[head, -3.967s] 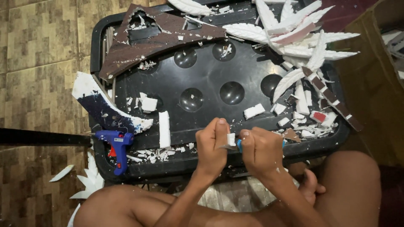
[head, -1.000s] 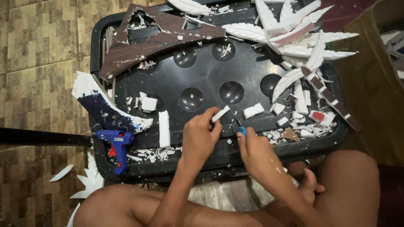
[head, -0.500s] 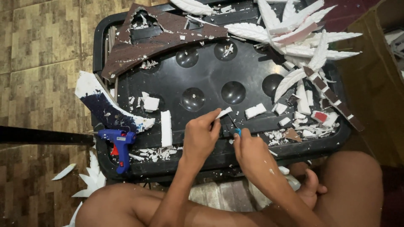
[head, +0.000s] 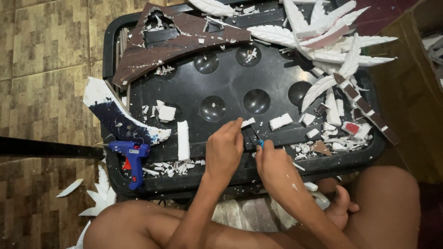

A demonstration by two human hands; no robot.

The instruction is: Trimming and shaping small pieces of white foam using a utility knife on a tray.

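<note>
- The left hand [head: 224, 150] pinches a small white foam piece [head: 248, 122] between its fingertips, holding it just above the black tray [head: 184, 92] near the middle of its near edge.
- The right hand [head: 277, 168] is closed around a blue-handled cutter [head: 258, 140]; its thin blade points up toward the foam piece, though whether the tip touches the foam is hard to tell from this view.
- The tray has round dimples and serves as the worktop, resting on a tiled floor [head: 41, 55].
- A blue glue gun [head: 131, 159] lies at the tray's near left corner, well apart from both hands.
- An upright white foam strip [head: 183, 140] lies between the glue gun and the left hand.
- A brown triangular board [head: 170, 39] covers the far left corner.
- White foam feathers [head: 323, 41] are piled at the far right corner, and small white scraps [head: 332, 138] are scattered along the near right edge.
</note>
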